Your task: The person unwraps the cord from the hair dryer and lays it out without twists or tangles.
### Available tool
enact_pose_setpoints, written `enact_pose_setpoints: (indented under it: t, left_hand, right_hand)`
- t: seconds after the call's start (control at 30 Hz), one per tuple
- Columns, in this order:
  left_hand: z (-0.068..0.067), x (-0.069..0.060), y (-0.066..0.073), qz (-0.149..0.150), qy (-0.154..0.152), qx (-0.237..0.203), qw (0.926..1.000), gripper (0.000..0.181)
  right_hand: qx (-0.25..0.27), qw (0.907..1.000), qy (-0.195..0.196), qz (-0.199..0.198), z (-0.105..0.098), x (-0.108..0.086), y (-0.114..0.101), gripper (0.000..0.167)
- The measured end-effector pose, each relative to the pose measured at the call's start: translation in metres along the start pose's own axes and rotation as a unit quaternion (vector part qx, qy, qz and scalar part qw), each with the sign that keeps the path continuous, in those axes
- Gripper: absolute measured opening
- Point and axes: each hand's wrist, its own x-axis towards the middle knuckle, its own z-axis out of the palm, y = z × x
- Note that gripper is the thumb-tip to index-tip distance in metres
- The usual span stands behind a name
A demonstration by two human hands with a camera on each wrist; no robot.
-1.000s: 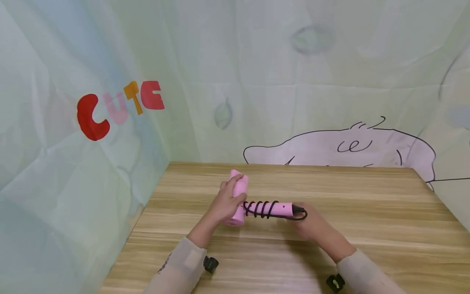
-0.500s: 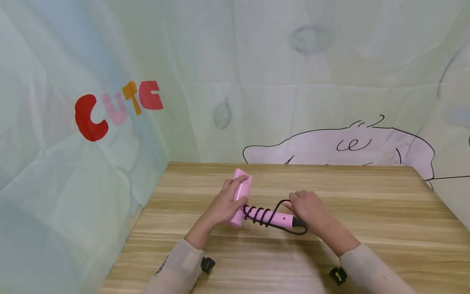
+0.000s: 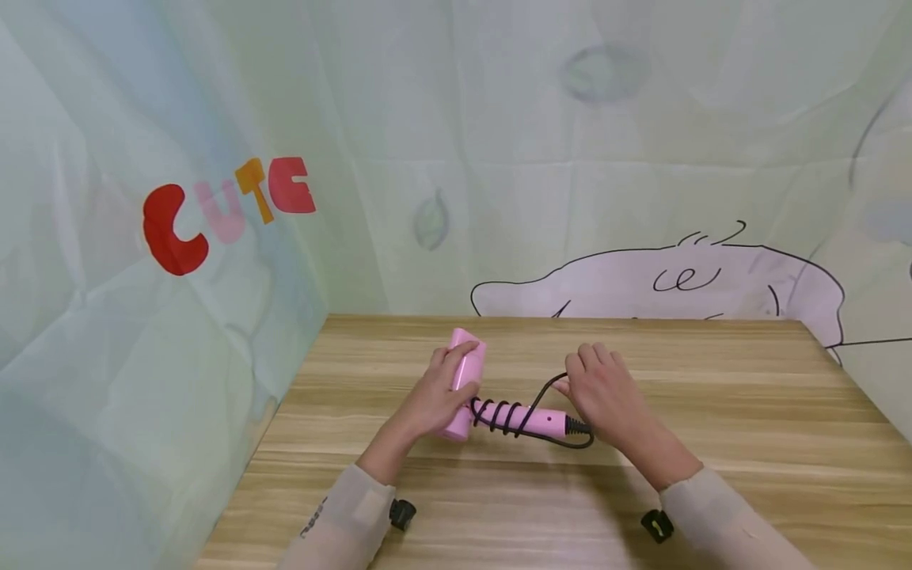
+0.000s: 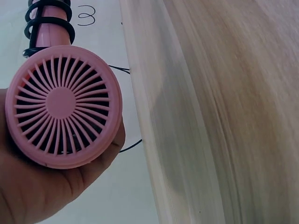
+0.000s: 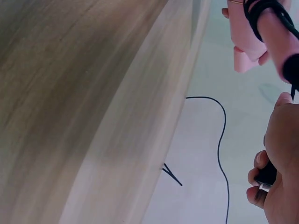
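Observation:
A pink hair dryer (image 3: 469,372) is held by its barrel in my left hand (image 3: 436,396), its handle pointing right. In the left wrist view the round slotted grille (image 4: 60,103) faces the camera, with the palm and fingers around the barrel. Black cord (image 3: 507,418) winds in several loops about the handle, and a length of it rises from there to my right hand (image 3: 606,396). Curled fingers of that hand grip a black plug (image 5: 267,173) with metal prongs, seen in the right wrist view, just beyond the handle's end.
Below the hands lies a wood-grain table (image 3: 712,412). Behind and to the left hangs a pale printed backdrop (image 3: 399,158) with coloured letters and a line drawing. Each wrist carries a small black device, the right one (image 3: 657,525) beside the sleeve.
My right hand has come up from beside the handle's end, moving away from the body and drawing a length of cord off the handle. My left hand keeps its grip on the barrel.

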Motion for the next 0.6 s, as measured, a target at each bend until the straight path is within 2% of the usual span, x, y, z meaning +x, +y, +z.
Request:
enact_pose_setpoints:
  t: [0.13,0.27,0.6]
  left_hand:
    - [0.000,0.000,0.001,-0.009,0.009,0.025,0.9996,0.068]
    - [0.003,0.001,0.003,-0.028,0.026,0.045,0.9983,0.069]
    - [0.006,0.005,0.008,-0.073,0.096,0.102,0.9875,0.069]
  right_hand:
    - [-0.020,0.9997,-0.012,0.006,-0.004,0.003,0.000,0.045]
    - [-0.039,0.9992,-0.005,0.012,-0.010,0.005,-0.002,0.046]
    - [-0.050,0.9982,0.020,0.026,-0.021,0.004,-0.009,0.043]
